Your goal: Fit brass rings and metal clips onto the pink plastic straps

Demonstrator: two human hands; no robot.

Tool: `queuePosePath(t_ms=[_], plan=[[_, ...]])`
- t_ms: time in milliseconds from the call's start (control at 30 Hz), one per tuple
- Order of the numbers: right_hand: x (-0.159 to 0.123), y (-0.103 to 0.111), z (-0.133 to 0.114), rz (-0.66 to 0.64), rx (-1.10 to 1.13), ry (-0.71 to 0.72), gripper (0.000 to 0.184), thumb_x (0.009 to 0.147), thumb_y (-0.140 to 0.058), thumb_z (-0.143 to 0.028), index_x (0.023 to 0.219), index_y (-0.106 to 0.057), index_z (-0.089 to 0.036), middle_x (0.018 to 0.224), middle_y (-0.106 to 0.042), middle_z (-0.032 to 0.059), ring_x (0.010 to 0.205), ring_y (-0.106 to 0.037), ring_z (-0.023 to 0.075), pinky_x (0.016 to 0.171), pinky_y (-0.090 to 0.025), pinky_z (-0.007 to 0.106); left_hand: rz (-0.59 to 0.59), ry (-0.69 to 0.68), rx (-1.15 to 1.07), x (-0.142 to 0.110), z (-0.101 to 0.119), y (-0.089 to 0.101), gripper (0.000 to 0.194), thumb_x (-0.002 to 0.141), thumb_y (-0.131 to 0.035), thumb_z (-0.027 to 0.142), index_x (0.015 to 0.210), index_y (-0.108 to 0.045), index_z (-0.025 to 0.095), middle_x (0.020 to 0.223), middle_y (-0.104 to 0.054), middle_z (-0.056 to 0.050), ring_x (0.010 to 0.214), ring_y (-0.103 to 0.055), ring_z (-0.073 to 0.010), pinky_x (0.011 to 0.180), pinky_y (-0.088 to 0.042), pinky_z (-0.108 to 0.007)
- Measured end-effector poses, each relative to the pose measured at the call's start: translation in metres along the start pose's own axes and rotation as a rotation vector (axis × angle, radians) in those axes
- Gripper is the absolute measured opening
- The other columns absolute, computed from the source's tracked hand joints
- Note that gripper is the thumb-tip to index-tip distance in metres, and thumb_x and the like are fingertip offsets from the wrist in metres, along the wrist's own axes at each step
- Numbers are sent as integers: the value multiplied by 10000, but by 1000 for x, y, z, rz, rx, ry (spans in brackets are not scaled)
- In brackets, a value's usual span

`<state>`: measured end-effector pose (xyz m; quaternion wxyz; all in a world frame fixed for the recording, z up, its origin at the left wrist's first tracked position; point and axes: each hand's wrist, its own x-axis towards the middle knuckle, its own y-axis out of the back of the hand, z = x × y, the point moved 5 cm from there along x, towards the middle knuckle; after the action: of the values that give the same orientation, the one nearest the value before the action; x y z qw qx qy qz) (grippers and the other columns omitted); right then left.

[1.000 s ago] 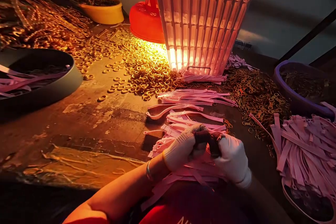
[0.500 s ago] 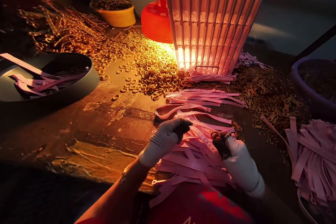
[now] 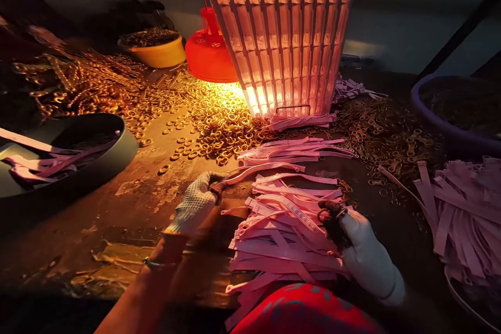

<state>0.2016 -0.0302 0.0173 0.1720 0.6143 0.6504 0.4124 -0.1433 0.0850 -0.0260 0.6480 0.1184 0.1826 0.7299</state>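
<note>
My left hand, in a white dotted glove with dark fingertips, is closed on the left end of a pink strap lying on the table. My right hand, gloved the same way, hovers at the right edge of a heap of pink straps. Its dark fingertips are pressed together, and a small reddish curved piece shows at them, too unclear to name. A strap with a printed pattern rests on top of the heap between both hands. More pink straps lie in a row behind.
Brass rings spread under a red lamp beside a tall ribbed plastic panel. Metal clasps lie at right, near a purple tub. A grey-green basin, yellow bowl and strap bundle surround the work.
My left hand has moved left and taken the end of a pink strap. My right hand has shifted slightly right and down. The camera view has turned a little.
</note>
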Motion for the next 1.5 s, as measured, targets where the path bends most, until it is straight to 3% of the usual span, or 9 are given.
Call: queuePosePath(t_ms=[200,300,433,567,800,1033,1200,1367,1500], plan=[[3,14,-11,25,110,48,263,1017,-515,-236,1242,-652,-248,1086,-740,80,1001,-691,216,904,-552,352,197,-168,-510,-9,89,-6,410,771,-776,128,1159,-672,209,823,-642,56,482,-441,-43,425,-327,-185],[6,14,-14,44,171,71,266,1000,-538,-207,1245,-641,-220,1088,-746,75,1008,-698,198,907,-541,316,-144,-136,-469,-23,115,-59,337,784,-805,222,1101,-702,166,747,-640,24,479,-439,-43,436,-333,-170],[8,15,-5,100,141,15,250,953,-500,-155,1132,-672,-192,955,-739,74,891,-687,209,819,-527,318,-738,63,-327,-56,102,-148,289,870,-725,415,983,-669,156,493,-552,37,393,-409,-73,400,-272,-173],[5,18,8,101,-51,-90,301,759,-534,-77,995,-678,-196,931,-716,74,890,-647,234,798,-490,327,-918,212,-357,-79,83,-189,455,919,-547,613,772,-577,184,372,-403,66,317,-246,-62,350,-190,-188],[7,6,3,-23,-634,-43,138,758,-572,-51,786,-615,-179,808,-663,101,725,-571,235,612,-367,343,-861,54,-131,-81,93,-188,452,969,-448,526,654,-493,205,426,-395,56,368,-309,-81,378,-239,-201],[7,0,-5,214,-988,201,278,932,-535,-10,707,-535,-172,647,-573,61,601,-435,183,557,-207,346,-800,-344,230,-65,117,-193,253,877,-513,288,665,-592,174,550,-506,25,487,-386,-92,453,-283,-203],[4,-1,-1,215,-1005,266,280,939,-563,-41,703,-523,-185,623,-555,44,598,-433,189,575,-202,359,-1015,-176,290,-68,106,-199,231,899,-518,322,724,-593,191,541,-492,41,453,-397,-100,432,-292,-212],[5,-5,8,161,-934,161,275,959,-488,-44,726,-524,-187,641,-567,58,605,-433,194,565,-160,359,-928,-409,313,-67,110,-196,181,875,-546,261,723,-607,186,646,-604,6,596,-500,-122,554,-365,-220],[7,-6,6,206,-887,179,310,944,-450,10,715,-507,-191,642,-563,48,603,-430,183,564,-168,351,-975,-170,168,-64,95,-195,265,934,-470,316,693,-492,210,519,-451,64,444,-378,-95,451,-293,-207]])
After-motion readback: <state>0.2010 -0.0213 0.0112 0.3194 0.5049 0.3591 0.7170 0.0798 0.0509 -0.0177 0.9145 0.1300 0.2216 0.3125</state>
